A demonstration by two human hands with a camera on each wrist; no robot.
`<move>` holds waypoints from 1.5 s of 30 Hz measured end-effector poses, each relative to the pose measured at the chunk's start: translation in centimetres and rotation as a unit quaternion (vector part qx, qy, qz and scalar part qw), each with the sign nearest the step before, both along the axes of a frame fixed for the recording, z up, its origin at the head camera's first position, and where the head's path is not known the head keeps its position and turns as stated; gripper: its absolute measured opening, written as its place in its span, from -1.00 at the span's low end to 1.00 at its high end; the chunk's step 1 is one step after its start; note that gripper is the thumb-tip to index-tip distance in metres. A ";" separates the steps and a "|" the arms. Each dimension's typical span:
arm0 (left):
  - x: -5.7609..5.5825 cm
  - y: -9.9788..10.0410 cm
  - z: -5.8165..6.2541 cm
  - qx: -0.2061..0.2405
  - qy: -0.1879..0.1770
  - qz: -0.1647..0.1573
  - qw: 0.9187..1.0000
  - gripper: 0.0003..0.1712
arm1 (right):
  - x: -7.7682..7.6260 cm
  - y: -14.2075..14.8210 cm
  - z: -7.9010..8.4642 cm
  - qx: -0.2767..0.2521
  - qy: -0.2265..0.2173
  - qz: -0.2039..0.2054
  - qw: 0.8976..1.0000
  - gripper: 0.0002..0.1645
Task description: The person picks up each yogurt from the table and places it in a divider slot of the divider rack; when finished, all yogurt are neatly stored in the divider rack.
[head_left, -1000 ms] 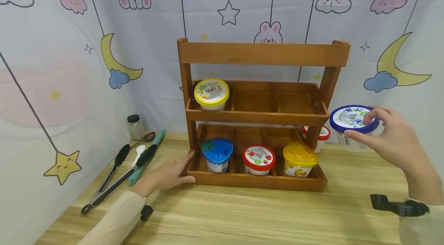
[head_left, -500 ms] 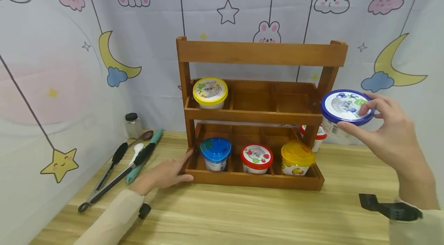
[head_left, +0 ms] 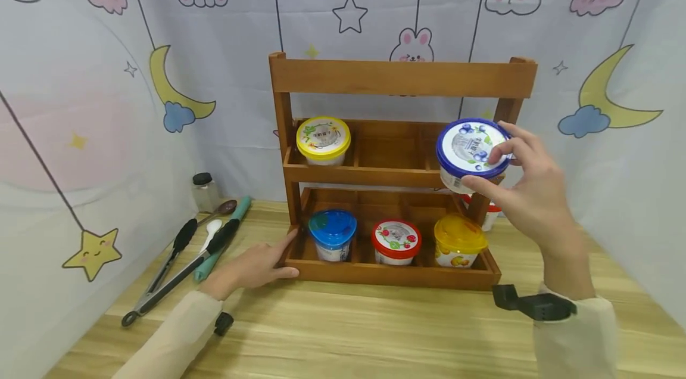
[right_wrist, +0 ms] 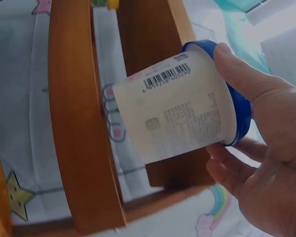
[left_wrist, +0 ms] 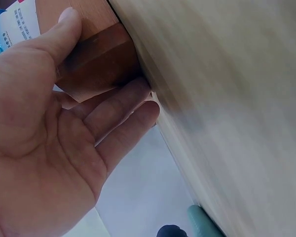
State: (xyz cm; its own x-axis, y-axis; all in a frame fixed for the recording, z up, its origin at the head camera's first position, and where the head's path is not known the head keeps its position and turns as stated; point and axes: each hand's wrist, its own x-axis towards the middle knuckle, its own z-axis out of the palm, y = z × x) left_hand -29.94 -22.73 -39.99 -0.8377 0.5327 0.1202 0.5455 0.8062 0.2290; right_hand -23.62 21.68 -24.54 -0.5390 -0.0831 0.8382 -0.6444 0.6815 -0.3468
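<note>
My right hand [head_left: 530, 194] holds a white tub with a dark blue, blueberry-printed lid [head_left: 474, 149] by the lid's rim, thumb in front and fingers behind. The tub is tilted before the right end of the upper tier of a wooden two-tier rack [head_left: 402, 78]; the right wrist view shows the barcode on the tub's side [right_wrist: 175, 106]. My left hand [head_left: 257, 266] grips the rack's lower left corner [left_wrist: 101, 59], thumb over the front and fingers along the side. A yellow-lidded tub [head_left: 324, 139] sits in the upper left compartment.
The lower tier holds a blue-lidded tub [head_left: 332, 233], a red-lidded tub [head_left: 396, 242] and a tub with an amber lid [head_left: 460, 239]. Another red-lidded tub [head_left: 492, 214] stands behind the rack's right side. Tongs [head_left: 177, 283], spoons and a glass jar [head_left: 206, 194] lie or stand at left.
My right hand has carried the blueberry tub leftward and up, from beside the rack to in front of its upper right compartment. The left hand stays at the rack's corner.
</note>
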 end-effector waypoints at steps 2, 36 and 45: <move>0.0 0.0 -0.1 0.004 0.002 -0.004 1.000 0.03 | -0.6 -1.0 0.1 0.003 -0.002 0.011 1.000 -0.55; 0.4 0.0 0.2 -0.002 -0.036 0.024 0.999 0.00 | -8.8 -8.2 -3.7 -0.063 0.000 0.049 0.997 -0.25; 0.5 0.1 0.3 0.000 -0.018 0.016 1.000 0.01 | -9.1 -8.1 -4.1 -0.054 -0.040 0.049 0.996 -0.47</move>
State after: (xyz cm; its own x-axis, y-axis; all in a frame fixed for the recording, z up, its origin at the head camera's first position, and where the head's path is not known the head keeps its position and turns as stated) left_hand -29.39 -22.60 -39.73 -0.8578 0.5063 0.0884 0.5113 0.8229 0.2478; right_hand -32.74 13.60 -28.61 -0.5984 -0.0498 0.7996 -0.6734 0.5720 -0.4684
